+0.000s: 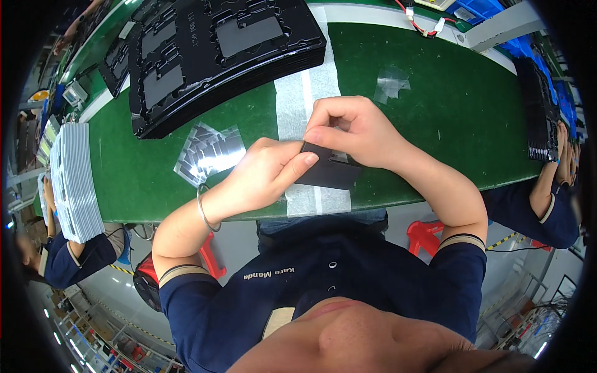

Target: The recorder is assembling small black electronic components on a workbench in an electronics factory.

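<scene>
A flat dark panel is held over the pale cloth strip near the table's front edge. My left hand grips it at its left end, thumb on top. Pinched together at the panel's upper left corner are the thumb and fingers of my right hand; whatever lies between those fingertips is hidden. A small notch or slot shows in the panel beside my right hand. Left of my left hand lies a pile of clear glossy film sheets on the green table.
A tall stack of black moulded trays takes up the far left. More film lies at the far right. White ribbed trays stand at the left edge, dark stacked trays at the right. Other people work on both sides.
</scene>
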`<state>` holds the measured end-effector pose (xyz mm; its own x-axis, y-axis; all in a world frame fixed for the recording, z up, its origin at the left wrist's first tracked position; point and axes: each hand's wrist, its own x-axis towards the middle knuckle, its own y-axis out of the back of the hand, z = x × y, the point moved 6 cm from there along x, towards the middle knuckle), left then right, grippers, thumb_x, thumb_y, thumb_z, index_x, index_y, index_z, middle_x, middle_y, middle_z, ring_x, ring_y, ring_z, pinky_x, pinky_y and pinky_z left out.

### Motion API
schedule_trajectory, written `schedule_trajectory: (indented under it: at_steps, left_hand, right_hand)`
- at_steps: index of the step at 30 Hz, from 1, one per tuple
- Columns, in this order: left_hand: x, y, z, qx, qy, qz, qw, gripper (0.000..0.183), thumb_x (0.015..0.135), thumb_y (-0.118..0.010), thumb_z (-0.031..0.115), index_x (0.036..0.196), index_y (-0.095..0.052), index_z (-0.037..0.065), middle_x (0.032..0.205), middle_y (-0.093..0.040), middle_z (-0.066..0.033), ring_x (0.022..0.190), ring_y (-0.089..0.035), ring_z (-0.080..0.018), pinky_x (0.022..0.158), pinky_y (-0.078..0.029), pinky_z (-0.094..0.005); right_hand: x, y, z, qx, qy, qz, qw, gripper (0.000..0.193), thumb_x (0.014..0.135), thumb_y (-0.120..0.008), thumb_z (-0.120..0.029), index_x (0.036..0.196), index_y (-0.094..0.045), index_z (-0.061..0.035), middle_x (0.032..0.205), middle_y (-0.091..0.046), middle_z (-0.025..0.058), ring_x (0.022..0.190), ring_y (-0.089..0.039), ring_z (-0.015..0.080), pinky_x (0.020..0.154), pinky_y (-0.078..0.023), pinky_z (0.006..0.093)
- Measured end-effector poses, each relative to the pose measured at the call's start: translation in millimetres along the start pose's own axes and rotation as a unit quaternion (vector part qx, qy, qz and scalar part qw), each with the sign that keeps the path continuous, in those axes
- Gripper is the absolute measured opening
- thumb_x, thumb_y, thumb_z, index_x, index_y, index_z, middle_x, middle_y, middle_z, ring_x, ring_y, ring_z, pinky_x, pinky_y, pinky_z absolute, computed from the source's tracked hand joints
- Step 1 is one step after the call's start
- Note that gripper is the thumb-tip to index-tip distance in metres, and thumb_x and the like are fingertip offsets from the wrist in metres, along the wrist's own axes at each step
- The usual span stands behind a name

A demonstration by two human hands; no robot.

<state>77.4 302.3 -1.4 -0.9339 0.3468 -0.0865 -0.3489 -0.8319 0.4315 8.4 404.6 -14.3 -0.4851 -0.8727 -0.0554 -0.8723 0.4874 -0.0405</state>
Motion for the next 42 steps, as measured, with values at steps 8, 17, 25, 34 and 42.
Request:
schedule_trajectory:
  at_steps: [8,17,25,34,42]
  left_hand:
    - [-5.7,0.9,-9.0,-0.1,0.032,0.044,0.994,0.035,0.095,-0.043,0.026,0.079,-0.056,-0.002,0.055,-0.054,-0.0066,0.047,-0.055,-0.0146,0.047,-0.043,-0.0281]
    - [-6.7,-0.2,-4.5,-0.143,0.017,0.061,0.988,0.035,0.096,-0.042,0.027,0.087,-0.058,-0.002,0.06,-0.058,-0.0066,0.051,-0.058,-0.0128,0.049,-0.047,-0.0258]
    - [-5.9,-0.6,-9.9,-0.161,0.034,0.056,0.985,0.034,0.096,-0.042,0.026,0.087,-0.058,-0.002,0.06,-0.059,-0.0061,0.051,-0.058,-0.0121,0.049,-0.047,-0.025]
    - [-5.2,-4.6,-14.8,-0.137,0.038,0.047,0.989,0.033,0.095,-0.045,0.027,0.084,-0.059,-0.001,0.058,-0.057,-0.0059,0.05,-0.057,-0.0125,0.049,-0.046,-0.0251]
    - [-2.3,-9.5,-6.7,-0.088,0.016,-0.007,0.996,0.03,0.093,-0.048,0.024,0.08,-0.056,-0.002,0.056,-0.05,-0.0127,0.05,-0.049,-0.0224,0.051,-0.04,-0.0337]
  right_hand:
    - [-17.9,16.1,-24.0,-0.067,0.099,0.052,0.991,0.032,0.077,-0.065,-0.009,0.109,-0.062,-0.0017,0.087,-0.063,0.0071,0.079,-0.059,0.0145,0.071,-0.045,0.0251]
    - [-19.1,7.6,-28.2,-0.168,0.178,0.088,0.966,0.033,0.072,-0.068,-0.004,0.104,-0.066,-0.008,0.081,-0.065,0.0059,0.07,-0.06,0.0158,0.065,-0.048,0.0269]
    - [-17.8,8.3,-27.7,-0.157,0.161,0.051,0.973,0.045,0.071,-0.068,-0.003,0.116,-0.058,-0.0033,0.09,-0.063,0.0095,0.078,-0.059,0.0166,0.071,-0.047,0.0277]
    - [-16.4,5.5,-17.4,-0.115,0.109,0.014,0.987,0.055,0.071,-0.07,-0.006,0.123,-0.052,-0.0043,0.094,-0.061,0.0066,0.082,-0.057,0.0153,0.077,-0.046,0.0293]
    - [-6.1,6.8,5.7,0.04,-0.062,-0.033,0.997,0.035,0.092,-0.048,-0.034,0.085,-0.059,-0.0016,0.078,-0.055,-0.0003,0.07,-0.046,0.0072,0.063,-0.038,0.0223]
